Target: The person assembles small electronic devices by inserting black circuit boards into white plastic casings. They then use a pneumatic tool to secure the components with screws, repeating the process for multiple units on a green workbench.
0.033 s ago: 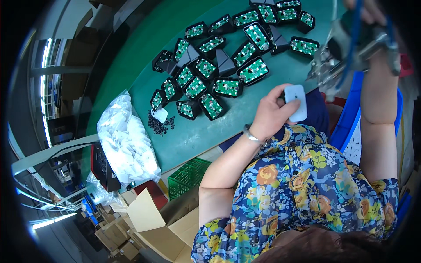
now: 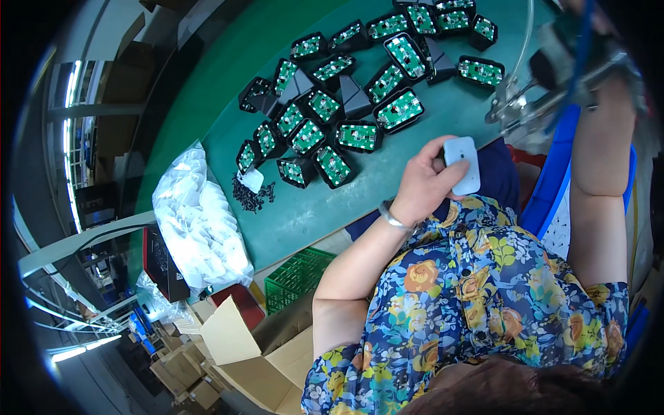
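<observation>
My left hand (image 2: 429,176) is closed on a pale, flat plastic piece (image 2: 467,178) with rounded corners and a small dark hole, its thumb lying across the face. It is held above the near edge of the green table. At the upper right, my right hand (image 2: 598,15) reaches up behind a metal fixture (image 2: 532,104) with a blue hose (image 2: 581,52). That hand is blurred and partly hidden, so its grip is not visible. Many black housings with green circuit boards (image 2: 358,136) stand across the table, open sides up.
Small black parts (image 2: 252,197) lie heaped on the table (image 2: 297,221) beside a white tag (image 2: 251,180). A clear bag of white pieces (image 2: 200,221) rests at its left edge. Below are a green crate (image 2: 294,280) and an open carton (image 2: 232,332). A blue bin (image 2: 550,187) stands at right.
My right hand, the metal fixture and the blue hose have shifted slightly to the right. My left hand has moved very slightly left with the plastic piece.
</observation>
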### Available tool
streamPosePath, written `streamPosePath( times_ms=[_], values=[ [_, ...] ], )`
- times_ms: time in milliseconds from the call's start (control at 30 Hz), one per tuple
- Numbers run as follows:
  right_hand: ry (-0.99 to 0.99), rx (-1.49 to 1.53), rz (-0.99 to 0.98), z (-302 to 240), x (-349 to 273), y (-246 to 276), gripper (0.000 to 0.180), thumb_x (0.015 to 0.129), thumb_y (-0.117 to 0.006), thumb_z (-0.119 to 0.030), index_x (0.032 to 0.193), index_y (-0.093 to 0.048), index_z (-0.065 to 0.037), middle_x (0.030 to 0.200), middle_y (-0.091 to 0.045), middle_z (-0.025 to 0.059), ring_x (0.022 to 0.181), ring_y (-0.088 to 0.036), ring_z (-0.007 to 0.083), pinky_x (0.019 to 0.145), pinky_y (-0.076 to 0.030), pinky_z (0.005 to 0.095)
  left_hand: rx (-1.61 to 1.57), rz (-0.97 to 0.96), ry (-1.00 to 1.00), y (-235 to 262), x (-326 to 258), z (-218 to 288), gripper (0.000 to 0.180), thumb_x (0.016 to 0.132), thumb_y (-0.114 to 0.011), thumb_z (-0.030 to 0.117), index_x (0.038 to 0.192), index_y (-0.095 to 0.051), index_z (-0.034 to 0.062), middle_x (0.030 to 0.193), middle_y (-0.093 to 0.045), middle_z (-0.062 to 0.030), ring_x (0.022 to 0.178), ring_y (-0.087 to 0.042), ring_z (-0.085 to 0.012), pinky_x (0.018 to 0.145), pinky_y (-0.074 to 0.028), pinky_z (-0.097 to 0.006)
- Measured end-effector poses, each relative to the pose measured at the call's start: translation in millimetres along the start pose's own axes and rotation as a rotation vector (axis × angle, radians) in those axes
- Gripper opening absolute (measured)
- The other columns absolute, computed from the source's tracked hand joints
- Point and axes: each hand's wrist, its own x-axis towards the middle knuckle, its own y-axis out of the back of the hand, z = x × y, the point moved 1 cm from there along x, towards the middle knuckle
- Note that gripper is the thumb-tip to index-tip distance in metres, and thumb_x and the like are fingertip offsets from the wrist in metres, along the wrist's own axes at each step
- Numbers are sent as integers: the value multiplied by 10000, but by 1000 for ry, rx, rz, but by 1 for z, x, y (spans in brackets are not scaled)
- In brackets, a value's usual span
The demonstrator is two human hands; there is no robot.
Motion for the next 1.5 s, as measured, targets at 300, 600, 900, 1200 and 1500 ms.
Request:
streamPosePath(
  times_ms=[300, 600, 900, 1200, 1500],
  values=[
    [-15, -44, 14, -5, -7, 4, 390, 837, -554, -235, 1114, -438, 14, 789, -573, 99, 683, -581, 157, 604, -514, 310, -207, -64, -11, -19, 17, -2, 370, 902, -507, 158, 1234, -398, 37, 1059, -568, -115, 898, -616, -230, 697, -559, -315],
    [-2, -61, 12, -11, -4, 1, 393, 837, -559, -237, 1117, -441, 13, 802, -576, 105, 695, -581, 159, 611, -511, 311, -250, -84, -34, -24, 22, 8, 360, 902, -508, 177, 1216, -411, 29, 1058, -569, -122, 892, -623, -251, 713, -563, -324],
    [9, -81, 30, -21, -10, 8, 397, 836, -563, -238, 1120, -444, 12, 815, -578, 110, 706, -581, 160, 618, -507, 312, -285, -103, -31, -28, 22, 17, 344, 903, -507, 175, 1195, -426, 14, 1048, -572, -127, 894, -623, -253, 713, -566, -325],
    [-12, -76, 12, -15, -17, 12, 400, 835, -567, -239, 1123, -447, 11, 828, -580, 116, 718, -581, 162, 625, -504, 314, -260, -34, -18, -23, 23, 11, 343, 896, -521, 157, 1193, -433, 10, 1022, -581, -109, 885, -624, -227, 716, -563, -317],
    [-37, -76, 20, -16, -25, 14, 404, 834, -571, -240, 1127, -450, 10, 840, -583, 121, 729, -581, 164, 633, -501, 315, -282, -78, -5, -16, 10, -8, 409, 917, -485, 192, 1273, -354, 39, 1109, -533, -97, 962, -593, -220, 772, -539, -333]
  ],
)
